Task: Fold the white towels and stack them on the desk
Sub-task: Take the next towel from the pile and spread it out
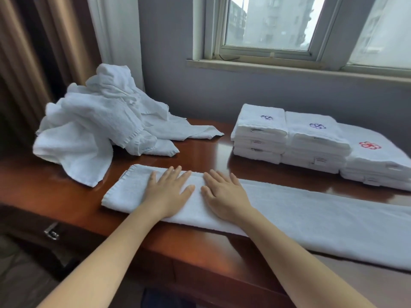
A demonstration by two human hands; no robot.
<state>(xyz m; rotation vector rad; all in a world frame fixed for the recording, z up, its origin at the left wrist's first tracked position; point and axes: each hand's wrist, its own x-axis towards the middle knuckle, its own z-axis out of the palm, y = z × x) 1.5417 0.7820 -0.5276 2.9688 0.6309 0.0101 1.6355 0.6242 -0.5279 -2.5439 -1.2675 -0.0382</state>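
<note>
Towel point(311, 218) folded into a long strip is lying along the desk point(200, 150) front edge; we are pressing our left hand point(169, 192) and right hand point(224, 194) flat on it, fingers straight, gripping nothing.

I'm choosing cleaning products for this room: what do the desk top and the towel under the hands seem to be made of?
Desk top: looks like wood or wood veneer, reddish brown with a glossy lacquer; it mirrors daylight in bright streaks.
Spread towel: seemingly cotton terry, matt white, with a fuzzy nap and a stitched hem at its left end.
</note>
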